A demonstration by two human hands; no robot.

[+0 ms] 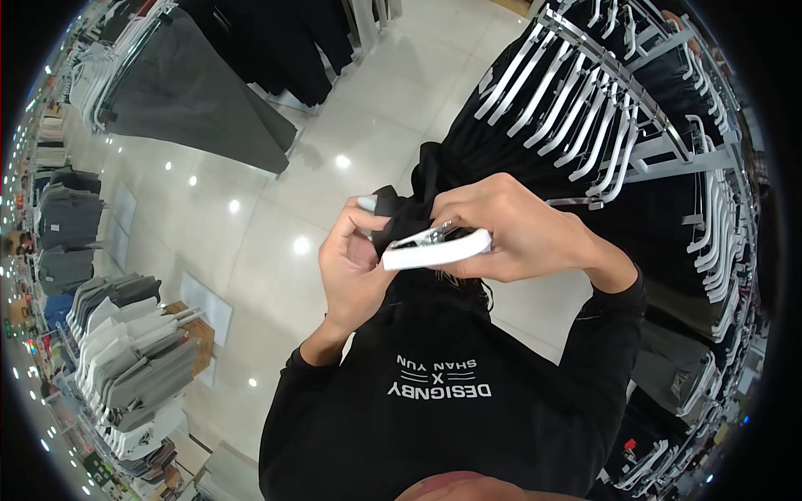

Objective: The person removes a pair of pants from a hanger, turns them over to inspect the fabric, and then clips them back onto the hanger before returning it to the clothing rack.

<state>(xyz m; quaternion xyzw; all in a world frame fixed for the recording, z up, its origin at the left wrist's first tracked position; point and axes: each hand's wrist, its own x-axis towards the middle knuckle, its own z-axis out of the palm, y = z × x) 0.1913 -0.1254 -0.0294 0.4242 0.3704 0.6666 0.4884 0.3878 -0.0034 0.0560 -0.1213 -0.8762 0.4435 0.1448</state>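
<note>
Two hands grip: left hand [352,265] pinching black garment [407,215], right hand [520,227] clasping white hanger [439,254], metal clip [438,234] partly hidden.

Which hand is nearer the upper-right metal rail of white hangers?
Right: in the picture, the right hand is below and left of the rail; the left hand is farther left.

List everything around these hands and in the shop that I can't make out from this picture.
All in the head view:
- Full shape of the black garment: hands cover part of it, and it blends with dark clothes around it.
- Part of the white hanger: hidden by the right hand.
- Tops of the dark clothes: cut off by the upper edge.
- Mark on the grey shirt far left: too small to read.
</note>
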